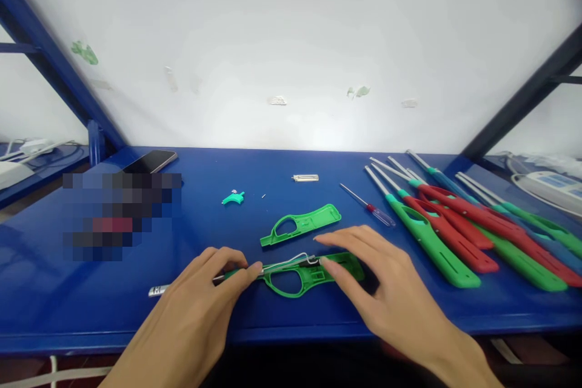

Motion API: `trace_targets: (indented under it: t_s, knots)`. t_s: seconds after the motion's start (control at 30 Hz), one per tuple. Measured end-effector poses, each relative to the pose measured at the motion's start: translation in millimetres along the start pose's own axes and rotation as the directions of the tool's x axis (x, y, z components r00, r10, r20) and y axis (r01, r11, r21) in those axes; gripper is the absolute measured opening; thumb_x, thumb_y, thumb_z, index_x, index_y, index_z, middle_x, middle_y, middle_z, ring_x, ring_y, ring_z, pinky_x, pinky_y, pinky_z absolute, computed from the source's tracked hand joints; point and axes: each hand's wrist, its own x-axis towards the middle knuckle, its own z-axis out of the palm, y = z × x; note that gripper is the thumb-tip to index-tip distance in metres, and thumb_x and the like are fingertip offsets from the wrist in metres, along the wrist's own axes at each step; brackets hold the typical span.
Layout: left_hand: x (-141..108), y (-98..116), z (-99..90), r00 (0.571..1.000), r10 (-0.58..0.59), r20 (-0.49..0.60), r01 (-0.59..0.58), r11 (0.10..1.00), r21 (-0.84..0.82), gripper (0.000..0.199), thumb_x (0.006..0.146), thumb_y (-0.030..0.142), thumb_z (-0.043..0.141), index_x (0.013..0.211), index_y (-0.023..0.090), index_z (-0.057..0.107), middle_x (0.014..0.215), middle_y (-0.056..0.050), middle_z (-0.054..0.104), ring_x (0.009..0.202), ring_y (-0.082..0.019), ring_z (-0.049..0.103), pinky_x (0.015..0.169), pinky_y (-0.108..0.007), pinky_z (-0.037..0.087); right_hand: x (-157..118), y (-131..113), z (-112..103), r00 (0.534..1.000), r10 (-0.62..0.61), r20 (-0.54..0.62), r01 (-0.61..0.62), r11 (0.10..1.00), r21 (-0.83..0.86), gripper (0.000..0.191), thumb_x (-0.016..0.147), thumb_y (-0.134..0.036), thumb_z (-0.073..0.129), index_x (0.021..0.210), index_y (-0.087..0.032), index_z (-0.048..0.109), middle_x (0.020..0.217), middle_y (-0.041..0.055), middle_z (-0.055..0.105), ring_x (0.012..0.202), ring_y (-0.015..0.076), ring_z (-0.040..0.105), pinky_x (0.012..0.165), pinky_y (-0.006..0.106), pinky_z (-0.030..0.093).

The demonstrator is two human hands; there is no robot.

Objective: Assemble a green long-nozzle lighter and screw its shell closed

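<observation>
A green lighter half-shell (291,284) lies open side up near the front edge, with a white wire and a small dark part in it. My left hand (195,303) is closed on the lighter's metal tube, whose tip sticks out to the left. The thumb and fingers of my right hand (377,279) are at the shell's handle, by the dark part; whether they grip it is hard to tell. Just behind lies the other green half-shell (313,222). Further back are a teal trigger (233,198), a flat metallic piece (305,178) and a screwdriver (370,207).
Several red, green and blue long lighters (454,212) lie piled on the right of the blue table (200,182). A phone (150,162) rests at the back left beside a pixelated patch. Blue metal posts flank the white wall, with cables and devices beyond them.
</observation>
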Motion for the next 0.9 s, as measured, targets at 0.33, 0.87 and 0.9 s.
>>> trace_targets:
  t_s: [0.33, 0.87, 0.9]
  knots:
    - [-1, 2, 6.3, 0.997, -0.077, -0.001, 0.077, 0.996, -0.044, 0.033, 0.116, 0.043, 0.048, 0.142, 0.033, 0.065, 0.123, -0.003, 0.073, 0.112, -0.021, 0.071, 0.094, -0.033, 0.065, -3, 3, 8, 0.994, -0.064, 0.087, 0.065, 0.998, -0.008, 0.016, 0.112, -0.026, 0.063, 0.117, -0.026, 0.077, 0.115, 0.0029, 0.081, 0.104, 0.0242, 0.074, 0.098, 0.043, 0.054]
    - [4, 9, 21.8, 0.996, -0.095, 0.003, 0.092, 0.962, -0.256, 0.02, 0.115, 0.029, 0.056, 0.127, 0.03, 0.071, 0.119, -0.002, 0.07, 0.109, -0.019, 0.066, 0.095, -0.033, 0.059, -7, 4, 8, 0.994, -0.07, 0.079, 0.069, 0.998, 0.006, 0.014, 0.111, -0.026, 0.065, 0.115, -0.024, 0.078, 0.112, 0.0035, 0.08, 0.099, 0.0235, 0.074, 0.095, 0.041, 0.055]
    - [4, 9, 22.0, 0.995, -0.1, 0.009, 0.099, 0.958, -0.269, 0.019, 0.115, 0.029, 0.056, 0.124, 0.03, 0.072, 0.119, -0.002, 0.069, 0.108, -0.019, 0.065, 0.094, -0.032, 0.059, -7, 5, 8, 0.994, -0.075, 0.076, 0.075, 0.997, 0.007, 0.014, 0.111, -0.026, 0.065, 0.114, -0.024, 0.079, 0.111, 0.0029, 0.08, 0.099, 0.023, 0.074, 0.095, 0.041, 0.055]
